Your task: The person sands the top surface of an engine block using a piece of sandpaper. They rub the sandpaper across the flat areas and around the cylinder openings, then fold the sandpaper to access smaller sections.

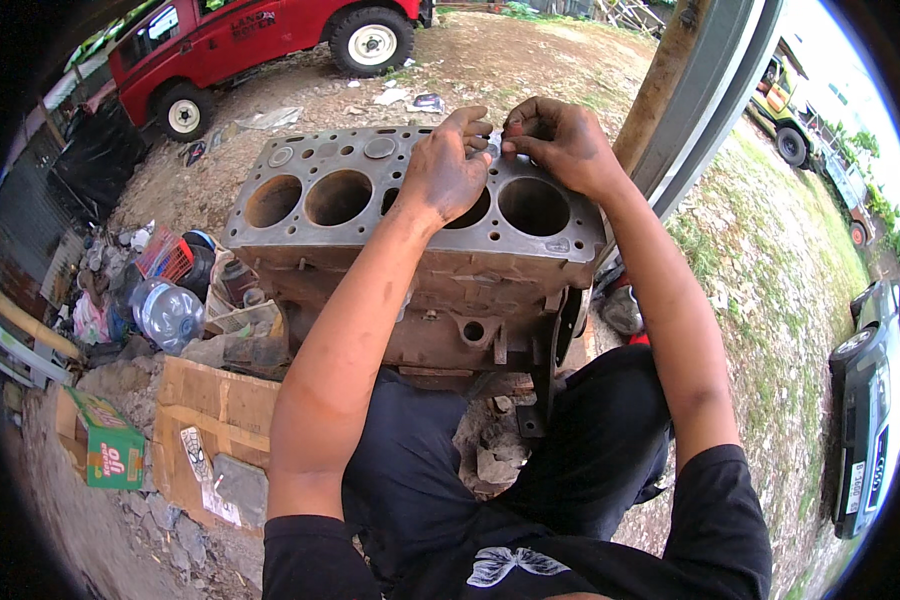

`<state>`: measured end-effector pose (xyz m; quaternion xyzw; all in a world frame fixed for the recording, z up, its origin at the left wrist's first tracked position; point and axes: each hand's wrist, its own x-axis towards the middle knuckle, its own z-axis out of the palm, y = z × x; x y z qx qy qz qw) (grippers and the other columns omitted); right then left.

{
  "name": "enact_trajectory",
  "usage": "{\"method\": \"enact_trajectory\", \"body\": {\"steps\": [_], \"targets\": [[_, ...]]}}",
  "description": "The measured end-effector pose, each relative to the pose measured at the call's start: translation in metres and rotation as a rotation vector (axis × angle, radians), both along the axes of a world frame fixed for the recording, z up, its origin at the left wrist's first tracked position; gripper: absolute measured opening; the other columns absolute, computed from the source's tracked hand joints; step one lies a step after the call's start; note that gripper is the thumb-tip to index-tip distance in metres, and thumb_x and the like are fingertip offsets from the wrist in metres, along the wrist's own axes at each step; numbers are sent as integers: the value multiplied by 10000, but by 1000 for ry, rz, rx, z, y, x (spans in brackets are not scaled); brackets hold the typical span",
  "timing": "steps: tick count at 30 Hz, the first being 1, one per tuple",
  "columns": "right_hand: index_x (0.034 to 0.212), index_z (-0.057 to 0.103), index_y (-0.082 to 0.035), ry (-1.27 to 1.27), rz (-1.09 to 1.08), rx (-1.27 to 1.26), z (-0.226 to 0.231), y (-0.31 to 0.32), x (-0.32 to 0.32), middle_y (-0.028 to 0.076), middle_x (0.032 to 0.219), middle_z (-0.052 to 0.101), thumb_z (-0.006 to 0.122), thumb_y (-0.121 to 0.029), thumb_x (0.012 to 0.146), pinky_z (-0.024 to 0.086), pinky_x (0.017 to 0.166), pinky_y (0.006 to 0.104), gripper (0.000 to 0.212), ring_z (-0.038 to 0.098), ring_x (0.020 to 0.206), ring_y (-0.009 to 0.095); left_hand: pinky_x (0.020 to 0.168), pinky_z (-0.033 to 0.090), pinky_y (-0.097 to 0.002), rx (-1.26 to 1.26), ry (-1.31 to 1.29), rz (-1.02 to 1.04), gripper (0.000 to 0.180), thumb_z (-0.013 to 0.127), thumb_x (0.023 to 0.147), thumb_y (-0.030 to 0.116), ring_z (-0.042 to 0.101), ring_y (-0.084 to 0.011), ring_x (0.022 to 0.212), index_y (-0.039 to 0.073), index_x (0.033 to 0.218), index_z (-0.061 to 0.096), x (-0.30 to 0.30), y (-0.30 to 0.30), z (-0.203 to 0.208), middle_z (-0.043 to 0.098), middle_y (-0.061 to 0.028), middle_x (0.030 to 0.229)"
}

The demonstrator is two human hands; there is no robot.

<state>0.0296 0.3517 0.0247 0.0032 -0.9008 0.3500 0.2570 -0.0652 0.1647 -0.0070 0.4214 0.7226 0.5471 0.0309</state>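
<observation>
An engine block stands in front of me, its flat grey machined top facing up with a row of large round cylinder bores. The sides are brown and rusty. Both hands meet over the far edge of the top, right of the middle. My left hand has its fingers curled in, and whatever they hold is hidden. My right hand is closed in a pinch, thumb against fingertips, with a small reddish bit at the fingers. Between the hands shows a small pale patch too small to name. My left forearm covers part of the bores.
A post rises just right of the block. On the left lie a clear plastic bottle, a red basket, flattened cardboard and a green carton. Beyond is a red vehicle; a parked car stands right.
</observation>
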Motion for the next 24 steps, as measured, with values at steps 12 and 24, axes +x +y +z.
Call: {"method": "enact_trajectory", "body": {"steps": [12,24], "targets": [[1028,799,-25,-60,-166,167,6,-7,0,108,895,810,793,-88,947,597,825,365,103,769,828,199,1105,549,-412,19,-48,-19,580,639,981,-31,692,-310,1282,-46,1545,506,-1,-2,0,689,-266,1394],[1037,804,-24,-23,95,-23,-5,14,-3,74,886,816,815,-94,936,599,819,319,123,750,811,145,1086,561,-426,2,15,30,531,617,951,-37,716,-360,1259,-39,1479,567,5,-5,4,728,-258,1347]]}}
